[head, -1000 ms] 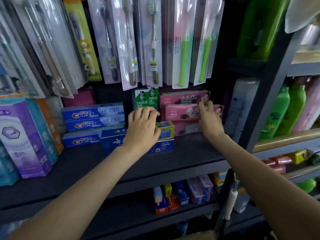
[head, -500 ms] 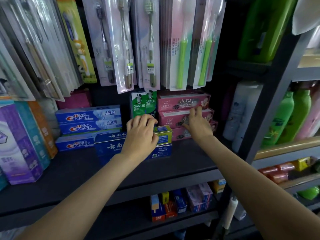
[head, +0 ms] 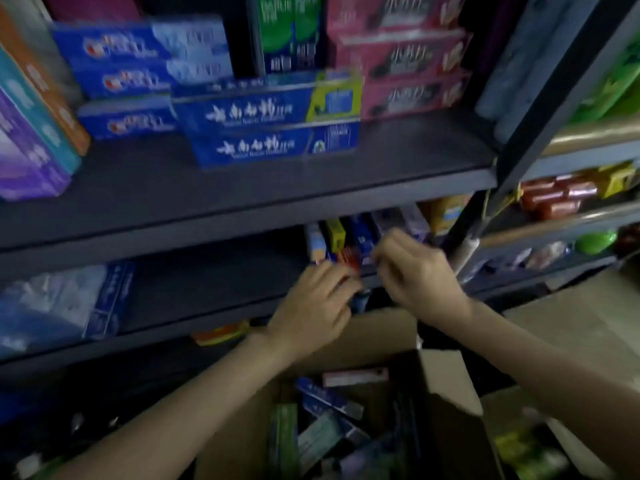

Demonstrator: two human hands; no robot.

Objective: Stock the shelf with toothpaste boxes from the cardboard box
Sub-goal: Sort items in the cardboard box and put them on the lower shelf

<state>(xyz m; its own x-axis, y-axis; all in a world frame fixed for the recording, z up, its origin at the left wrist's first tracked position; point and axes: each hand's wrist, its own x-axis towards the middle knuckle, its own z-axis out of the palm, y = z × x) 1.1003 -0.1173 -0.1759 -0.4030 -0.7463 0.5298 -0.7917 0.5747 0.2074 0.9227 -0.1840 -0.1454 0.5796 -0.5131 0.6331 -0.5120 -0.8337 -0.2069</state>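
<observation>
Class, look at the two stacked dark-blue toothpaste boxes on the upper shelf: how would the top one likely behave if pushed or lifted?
The top blue box is long and flat-sided, so it would probably slide rather than roll. It sits loose on the lower box, so a push may shift it off. As thin carton, it is likely light and could dent if squeezed.

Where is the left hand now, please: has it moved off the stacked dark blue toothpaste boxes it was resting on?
Yes. The left hand has dropped below those dark blue toothpaste boxes, passing the shelf edge, and is now level with the lower shelf, above the cardboard box.
</observation>
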